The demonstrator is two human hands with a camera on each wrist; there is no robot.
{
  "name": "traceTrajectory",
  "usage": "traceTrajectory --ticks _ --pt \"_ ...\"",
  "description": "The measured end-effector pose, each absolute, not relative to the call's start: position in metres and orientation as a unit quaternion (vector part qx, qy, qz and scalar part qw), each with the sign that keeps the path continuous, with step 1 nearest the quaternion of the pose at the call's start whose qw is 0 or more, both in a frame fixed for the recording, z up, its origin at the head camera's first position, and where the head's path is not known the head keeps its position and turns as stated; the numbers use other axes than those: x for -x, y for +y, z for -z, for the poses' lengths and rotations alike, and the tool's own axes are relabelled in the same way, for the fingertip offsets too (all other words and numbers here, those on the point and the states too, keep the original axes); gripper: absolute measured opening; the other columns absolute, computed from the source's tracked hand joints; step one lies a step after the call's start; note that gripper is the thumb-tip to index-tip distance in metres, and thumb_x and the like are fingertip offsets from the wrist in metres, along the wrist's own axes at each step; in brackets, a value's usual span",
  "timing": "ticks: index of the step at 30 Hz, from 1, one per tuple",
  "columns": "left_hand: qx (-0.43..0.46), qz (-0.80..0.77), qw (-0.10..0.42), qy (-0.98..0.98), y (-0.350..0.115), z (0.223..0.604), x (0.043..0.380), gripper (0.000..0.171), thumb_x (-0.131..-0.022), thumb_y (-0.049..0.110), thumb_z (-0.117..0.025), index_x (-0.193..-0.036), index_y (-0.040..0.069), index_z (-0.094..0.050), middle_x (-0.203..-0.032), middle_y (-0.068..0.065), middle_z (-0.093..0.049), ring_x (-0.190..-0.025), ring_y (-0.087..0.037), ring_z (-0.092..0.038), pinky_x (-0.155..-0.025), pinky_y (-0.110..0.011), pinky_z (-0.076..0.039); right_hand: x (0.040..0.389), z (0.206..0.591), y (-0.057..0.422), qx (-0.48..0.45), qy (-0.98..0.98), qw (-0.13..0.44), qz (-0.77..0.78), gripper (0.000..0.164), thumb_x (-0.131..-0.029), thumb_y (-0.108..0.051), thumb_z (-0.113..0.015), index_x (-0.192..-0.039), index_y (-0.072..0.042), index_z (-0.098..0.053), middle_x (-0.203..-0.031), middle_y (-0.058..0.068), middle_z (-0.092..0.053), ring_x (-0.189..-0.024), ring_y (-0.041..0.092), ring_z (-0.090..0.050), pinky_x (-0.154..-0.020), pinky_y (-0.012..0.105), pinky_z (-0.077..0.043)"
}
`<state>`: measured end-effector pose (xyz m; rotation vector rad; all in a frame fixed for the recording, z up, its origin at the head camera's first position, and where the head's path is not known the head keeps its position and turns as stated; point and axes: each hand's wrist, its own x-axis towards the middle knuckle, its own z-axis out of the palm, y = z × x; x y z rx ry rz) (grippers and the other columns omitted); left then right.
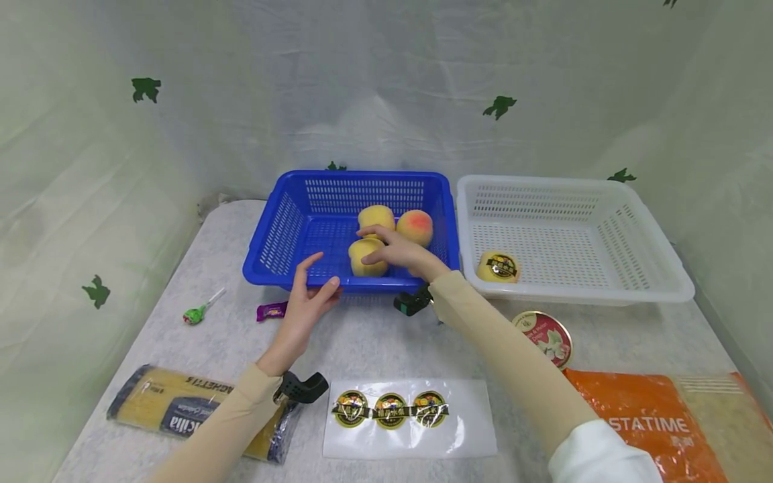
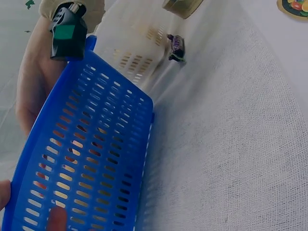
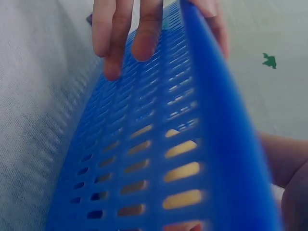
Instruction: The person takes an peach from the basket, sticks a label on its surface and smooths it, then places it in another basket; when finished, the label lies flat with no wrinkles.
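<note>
A blue basket [image 1: 356, 285] holds three yellow peaches, one with a red blush [image 1: 415, 227] and one at the back [image 1: 376, 217]. My right hand [image 1: 401, 251] reaches over its front rim, thumb and fingers around the nearest peach [image 1: 362, 267]. At the front-left rim is my left hand [image 1: 304, 312], its fingers spread apart. The right wrist view shows left fingers [image 3: 147, 33] hanging outside the slotted wall, with others beyond the rim. Contact with the wall is unclear. That basket wall fills much of both wrist views and hides the right fingertips.
On the right, a white basket [image 1: 580, 295] contains a peach with a black-and-gold sticker [image 1: 500, 266]. Around lie a sticker sheet [image 1: 410, 446], spaghetti packet [image 1: 157, 396], lollipop [image 1: 194, 314], purple sweet [image 1: 270, 310], round red tin [image 1: 546, 335] and orange packet [image 1: 646, 416].
</note>
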<state>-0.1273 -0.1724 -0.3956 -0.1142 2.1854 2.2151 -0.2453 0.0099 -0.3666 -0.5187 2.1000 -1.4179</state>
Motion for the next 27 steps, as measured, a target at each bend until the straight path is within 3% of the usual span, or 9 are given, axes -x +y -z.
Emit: traceTrajectory --ticks 13,19,27 --pt "0.041 -0.698 0.006 0.715 -0.172 0.398 0.128 0.056 -0.091 0.024 -0.052 -0.139 0.026 -0.022 -0.113 -0.022 -0.048 -0.106 -0.034 -0.051 -0.089 -0.038 -0.043 0.244 0.375 0.001 0.16 0.801 0.27 0.51 0.055 -0.079 -0.001 -0.065 -0.128 -0.012 -0.042 -0.121 0.012 -0.044 -0.097 0.025 -0.046 -0.077 0.032 -0.044" --pt "0.037 -0.697 0.004 0.716 -0.172 0.398 0.128 0.057 -0.091 0.025 -0.052 -0.139 0.025 -0.022 -0.112 -0.022 -0.049 -0.106 -0.032 -0.051 -0.089 -0.036 -0.043 0.243 0.371 0.006 0.188 0.821 0.228 0.488 0.053 -0.079 -0.011 -0.069 -0.125 -0.011 -0.043 -0.115 0.013 -0.048 -0.093 0.024 -0.048 -0.078 0.033 -0.044" --pt "0.035 -0.696 0.0 0.718 -0.172 0.397 0.127 0.056 -0.091 0.025 -0.053 -0.139 0.024 -0.023 -0.113 -0.023 -0.049 -0.105 -0.033 -0.052 -0.089 -0.035 -0.043 0.242 0.35 0.03 0.227 0.791 0.222 0.523 0.054 -0.08 -0.027 -0.068 -0.125 -0.022 -0.039 -0.106 0.012 -0.051 -0.077 0.024 -0.054 -0.064 0.033 -0.049"
